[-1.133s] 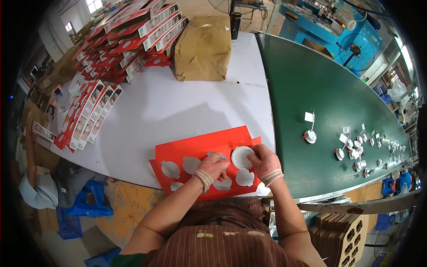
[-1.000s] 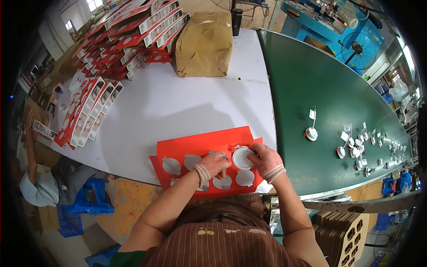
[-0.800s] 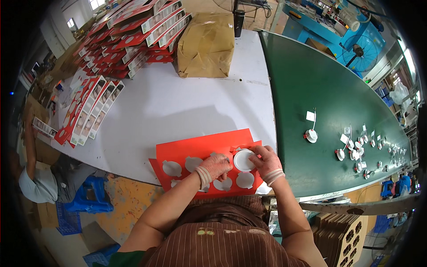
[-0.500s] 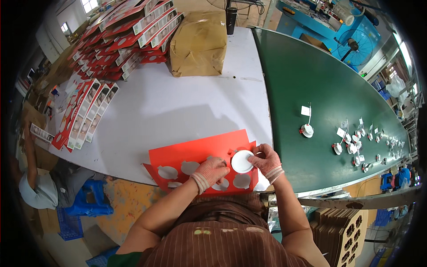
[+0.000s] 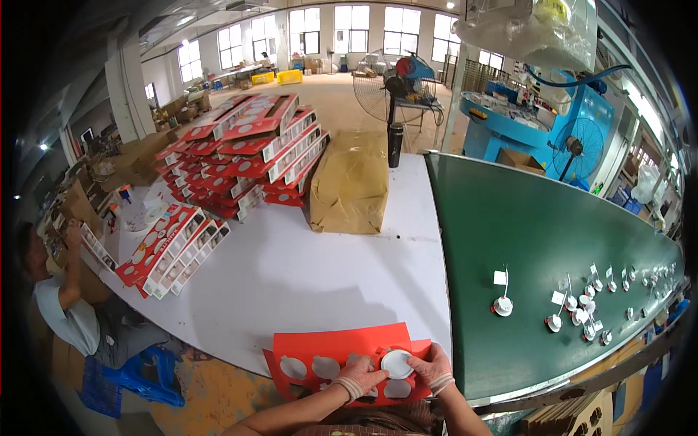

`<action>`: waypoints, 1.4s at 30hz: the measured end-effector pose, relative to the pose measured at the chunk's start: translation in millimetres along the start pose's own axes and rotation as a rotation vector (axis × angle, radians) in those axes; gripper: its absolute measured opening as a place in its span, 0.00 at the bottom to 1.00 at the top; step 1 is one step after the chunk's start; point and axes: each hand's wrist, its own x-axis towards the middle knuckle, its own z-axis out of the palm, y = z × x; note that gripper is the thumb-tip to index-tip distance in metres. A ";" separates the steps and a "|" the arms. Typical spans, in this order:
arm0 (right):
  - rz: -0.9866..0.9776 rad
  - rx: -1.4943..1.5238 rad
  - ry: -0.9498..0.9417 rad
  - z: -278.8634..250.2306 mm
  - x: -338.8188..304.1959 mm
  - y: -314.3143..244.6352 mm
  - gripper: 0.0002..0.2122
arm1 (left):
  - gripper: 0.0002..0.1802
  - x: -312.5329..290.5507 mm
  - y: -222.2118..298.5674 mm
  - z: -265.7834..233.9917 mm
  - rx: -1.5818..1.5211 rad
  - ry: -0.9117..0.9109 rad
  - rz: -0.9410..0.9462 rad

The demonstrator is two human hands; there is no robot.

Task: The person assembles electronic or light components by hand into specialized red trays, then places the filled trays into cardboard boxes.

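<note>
A red cardboard sheet (image 5: 342, 341) with rows of round cut-outs lies at the table's near edge, its side flaps raised. Over its right part is a white round lamp (image 5: 397, 363), face up. My right hand (image 5: 435, 369), in a pale pinkish knit glove with bare fingertips, grips the lamp's right rim between thumb and fingers. From the left, my similarly gloved left hand (image 5: 359, 378) is closed over the sheet, its thumb reaching the lamp's left edge. What its curled fingers hold is hidden.
A green conveyor belt (image 5: 502, 240) on the right carries several white lamps with wires and tags. Printed red cartons (image 5: 240, 149) are stacked at the far left, beside a brown wrapped package (image 5: 350, 185) and black bottle (image 5: 395, 145). Another person (image 5: 69, 312) sits at left.
The view has tilted up, so the table and hands sit lower in the picture and more of the hall shows. My left thumb has come to the lamp's left edge; my right hand keeps its grip.
</note>
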 end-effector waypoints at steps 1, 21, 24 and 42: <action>0.019 -0.039 -0.014 -2.1 1.2 2.8 0.34 | 0.23 1.0 2.1 -2.4 0.002 0.012 0.010; 0.144 -0.298 -0.136 0.1 2.4 8.0 0.27 | 0.21 12.5 -7.4 -7.1 0.234 0.067 -0.033; 0.170 0.061 -0.190 -1.4 -4.4 0.5 0.30 | 0.22 10.4 -4.0 -12.0 0.203 0.018 -0.030; 0.186 -0.449 -0.007 29.7 -10.6 -14.9 0.11 | 0.16 11.5 -6.0 -12.8 -0.058 -0.027 -0.002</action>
